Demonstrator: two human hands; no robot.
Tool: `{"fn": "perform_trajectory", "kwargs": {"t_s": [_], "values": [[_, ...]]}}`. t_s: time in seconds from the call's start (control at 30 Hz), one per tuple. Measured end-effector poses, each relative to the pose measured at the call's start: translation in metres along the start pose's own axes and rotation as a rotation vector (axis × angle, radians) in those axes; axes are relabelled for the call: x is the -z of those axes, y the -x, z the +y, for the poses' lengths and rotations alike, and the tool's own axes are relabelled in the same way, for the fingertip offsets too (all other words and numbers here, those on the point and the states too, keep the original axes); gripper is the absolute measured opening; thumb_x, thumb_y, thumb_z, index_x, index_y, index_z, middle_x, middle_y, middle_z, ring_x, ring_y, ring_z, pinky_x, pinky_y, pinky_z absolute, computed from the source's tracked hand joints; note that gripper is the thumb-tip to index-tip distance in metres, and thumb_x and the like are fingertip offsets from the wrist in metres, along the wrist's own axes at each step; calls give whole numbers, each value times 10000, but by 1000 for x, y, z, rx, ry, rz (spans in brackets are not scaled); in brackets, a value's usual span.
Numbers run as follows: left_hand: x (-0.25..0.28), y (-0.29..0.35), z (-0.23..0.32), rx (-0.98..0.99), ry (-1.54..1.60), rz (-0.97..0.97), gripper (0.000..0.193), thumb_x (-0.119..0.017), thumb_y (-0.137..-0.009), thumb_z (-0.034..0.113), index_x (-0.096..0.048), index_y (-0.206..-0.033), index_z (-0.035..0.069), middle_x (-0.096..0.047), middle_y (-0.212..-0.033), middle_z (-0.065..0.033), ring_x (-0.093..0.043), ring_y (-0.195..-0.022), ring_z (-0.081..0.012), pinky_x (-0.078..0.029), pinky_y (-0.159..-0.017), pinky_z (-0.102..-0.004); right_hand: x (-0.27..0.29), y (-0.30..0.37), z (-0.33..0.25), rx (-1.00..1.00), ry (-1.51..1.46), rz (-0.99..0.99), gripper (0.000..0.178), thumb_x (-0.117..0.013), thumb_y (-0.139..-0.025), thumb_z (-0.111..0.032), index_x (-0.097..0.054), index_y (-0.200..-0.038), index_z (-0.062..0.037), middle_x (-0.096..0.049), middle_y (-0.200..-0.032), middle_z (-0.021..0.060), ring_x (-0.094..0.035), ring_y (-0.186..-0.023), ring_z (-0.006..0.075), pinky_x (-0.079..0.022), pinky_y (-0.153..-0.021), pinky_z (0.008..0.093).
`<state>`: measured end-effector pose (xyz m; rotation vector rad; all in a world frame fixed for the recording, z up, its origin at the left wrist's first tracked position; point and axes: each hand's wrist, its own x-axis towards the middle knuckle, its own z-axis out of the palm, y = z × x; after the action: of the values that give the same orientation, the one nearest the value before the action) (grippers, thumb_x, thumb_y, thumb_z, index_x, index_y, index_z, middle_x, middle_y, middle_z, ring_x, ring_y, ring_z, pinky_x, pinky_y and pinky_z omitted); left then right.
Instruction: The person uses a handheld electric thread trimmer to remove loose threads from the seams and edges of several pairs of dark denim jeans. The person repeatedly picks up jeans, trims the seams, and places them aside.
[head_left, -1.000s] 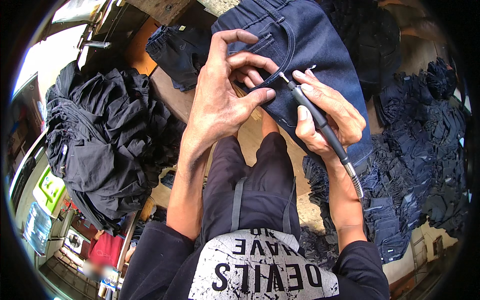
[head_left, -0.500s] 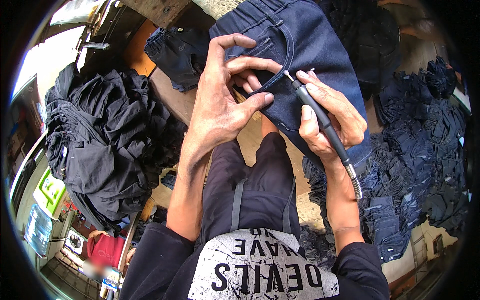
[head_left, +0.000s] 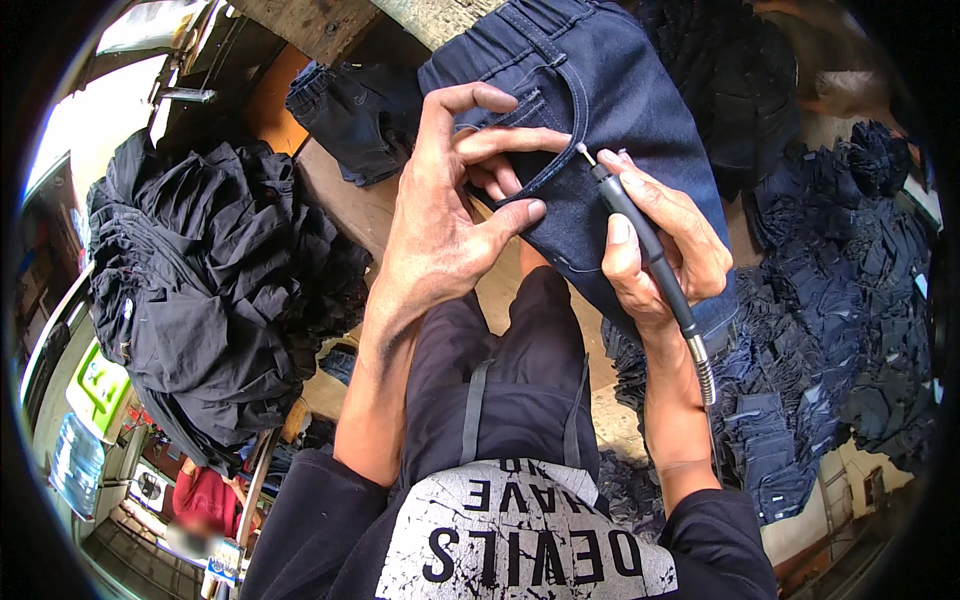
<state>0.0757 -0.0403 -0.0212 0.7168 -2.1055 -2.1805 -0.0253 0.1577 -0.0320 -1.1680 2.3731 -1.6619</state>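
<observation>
Dark blue denim trousers with a gathered elastic waistband hang in front of me. My left hand holds the curved, stitched pocket edge; its index finger reaches against the edge and the thumb presses lower down, while the other fingers are partly hidden. In my right hand, gripped like a pen, is a black rotary tool handpiece with a flexible metal-sleeved cable trailing down. Its small pale round tip sits at the pocket edge, close to my left index fingertip.
A large heap of black garments lies at left. Stacks of dark garments fill the right side. Another denim garment lies beyond my left hand. At lower left are a green plastic container and a person in red.
Both hands keep their hold. The tool tip has shifted slightly right and down along with the pocket edge, and my left hand has dipped a little.
</observation>
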Motion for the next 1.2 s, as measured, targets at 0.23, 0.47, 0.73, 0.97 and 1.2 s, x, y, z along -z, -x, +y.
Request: {"fn": "perform_trajectory", "kwargs": {"t_s": [0.23,0.47,0.73,0.97,1.2], "values": [[1,0,0,-18,-47,-23,805,-917,-800,-27,-440,-1436,97,-805,-1322,-126,-570,-851,-98,-508,-870,-266,-1,-1,-2,-80,9,63,353,-765,-759,85,-792,-1111,77,-838,-1065,228,-841,-1032,343,-689,-950,418],[3,-1,-2,-37,-36,-29,780,-891,-799,-51,-460,-1428,112,-793,-1369,-127,-584,-871,-99,-505,-868,-264,-6,2,3,-61,30,104,343,-760,-784,75,-792,-1125,80,-837,-1064,227,-844,-1016,333,-694,-904,385],[2,-4,-2,-117,-56,-14,708,-796,-773,-126,-502,-1375,103,-820,-1337,-59,-569,-764,-116,-547,-777,-266,-9,3,0,-124,60,130,336,-766,-791,64,-804,-1125,74,-835,-1036,209,-844,-932,308,-685,-849,359],[-20,9,-6,-268,-301,167,747,-907,-830,23,-520,-1465,95,-815,-1321,-68,-728,-996,-215,-568,-852,-320,-7,1,-14,-360,-188,216,291,-745,-970,-12,-747,-1251,65,-829,-1119,210,-822,-1020,274,-639,-925,342],[22,-96,16,-463,-325,285,478,-843,-893,-27,-664,-1324,80,-850,-1001,-100,-826,-891,-268,-632,-819,-364,66,52,-63,-334,-181,432,399,-552,-1189,-270,-634,-1433,35,-771,-1259,190,-734,-1266,352,-565,-1144,491]]}}
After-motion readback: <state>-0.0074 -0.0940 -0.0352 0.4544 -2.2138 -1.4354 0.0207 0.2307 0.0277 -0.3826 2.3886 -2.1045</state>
